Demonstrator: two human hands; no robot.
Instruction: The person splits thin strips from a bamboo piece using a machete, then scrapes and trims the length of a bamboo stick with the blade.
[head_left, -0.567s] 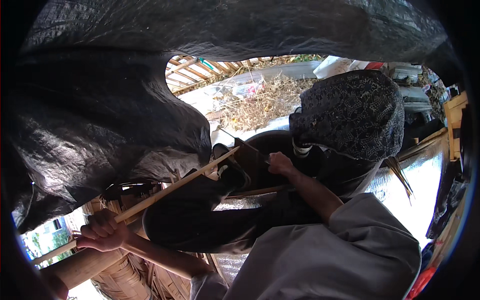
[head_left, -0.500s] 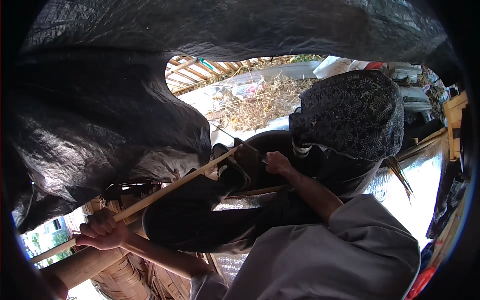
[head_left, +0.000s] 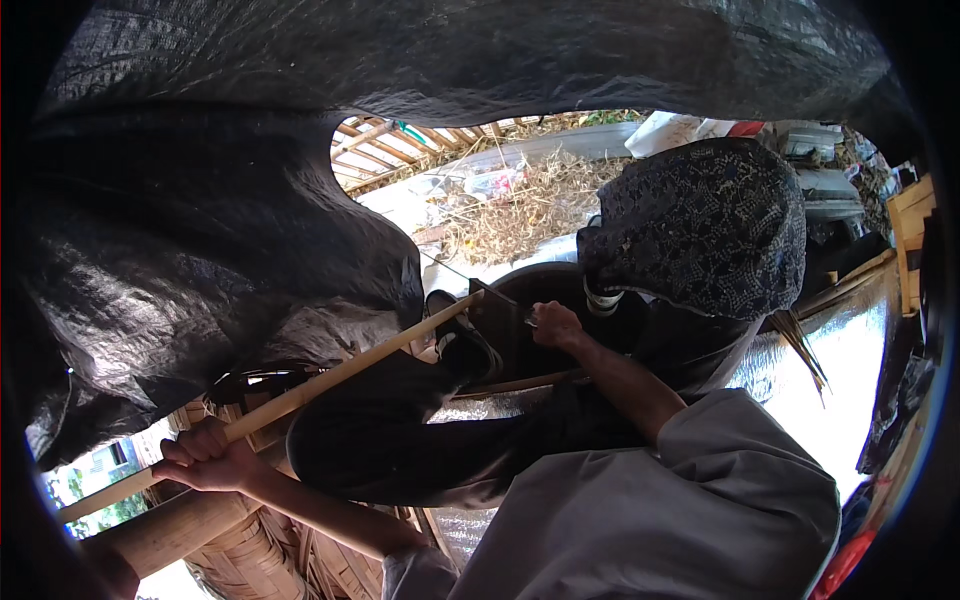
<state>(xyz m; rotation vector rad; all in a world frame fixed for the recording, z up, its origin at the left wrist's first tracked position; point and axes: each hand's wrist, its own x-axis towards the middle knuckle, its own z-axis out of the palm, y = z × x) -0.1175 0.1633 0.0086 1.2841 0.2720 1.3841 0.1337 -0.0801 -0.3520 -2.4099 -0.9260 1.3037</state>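
My left hand (head_left: 212, 457), at the lower left, is wrapped round a long pale bamboo strip (head_left: 335, 375). The strip slants up to the right across my dark-trousered leg, and its far end meets a thin blade-like tool (head_left: 500, 297). My right hand (head_left: 556, 325) is closed on the near end of this tool, beside the strip's tip. Whether the tool is a knife or a saw is hard to tell. Below the strip's tip is a dark shoe (head_left: 466, 350). Behind my right hand stands a dark round tub (head_left: 545, 283).
A black plastic sheet (head_left: 180, 240) hangs on the left and overhead. Black patterned cloth (head_left: 700, 225) bulges beside my right hand. Dry straw (head_left: 530, 210) lies beyond, near a bamboo slat rack (head_left: 380, 150). A thick bamboo pole (head_left: 165, 535) and woven basketry (head_left: 245, 560) are at the lower left.
Very little differs. My left hand's grip and the bamboo strip have shifted slightly; my right hand stays at the tool near the strip's tip.
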